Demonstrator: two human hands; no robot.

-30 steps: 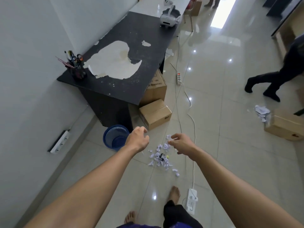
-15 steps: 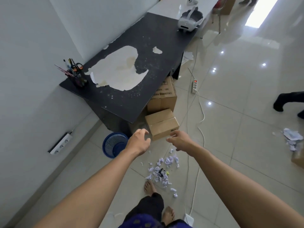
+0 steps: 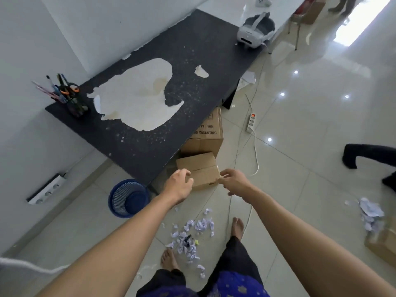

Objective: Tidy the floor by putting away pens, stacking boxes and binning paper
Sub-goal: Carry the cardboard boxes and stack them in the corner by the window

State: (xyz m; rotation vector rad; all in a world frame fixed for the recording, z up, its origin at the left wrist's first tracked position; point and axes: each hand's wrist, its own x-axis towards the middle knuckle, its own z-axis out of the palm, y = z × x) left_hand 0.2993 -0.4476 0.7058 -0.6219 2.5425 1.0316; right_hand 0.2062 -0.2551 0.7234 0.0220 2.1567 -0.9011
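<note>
A small cardboard box point(image 3: 198, 166) lies on the floor beside the black desk point(image 3: 150, 116), in front of a larger printed box point(image 3: 206, 133). My left hand point(image 3: 179, 185) and my right hand point(image 3: 232, 181) reach out on either side of the small box, fingers loosely curled, holding nothing. Scraps of crumpled paper point(image 3: 192, 234) are scattered on the tiles between my feet. A blue mesh bin point(image 3: 128, 198) stands left of them. A pen holder point(image 3: 72, 99) with pens and scissors sits on the desk's left corner.
A second paper pile point(image 3: 370, 213) and another cardboard box point(image 3: 383, 243) lie at the right edge. A power strip point(image 3: 251, 123) and its cable run across the floor. Another person's dark-clad legs point(image 3: 368, 155) are at the right. A white headset point(image 3: 255, 31) sits on the desk.
I have stepped forward over the paper scraps, which now lie between my feet. Both hands have come up to the small box. The other person's legs have shifted right.
</note>
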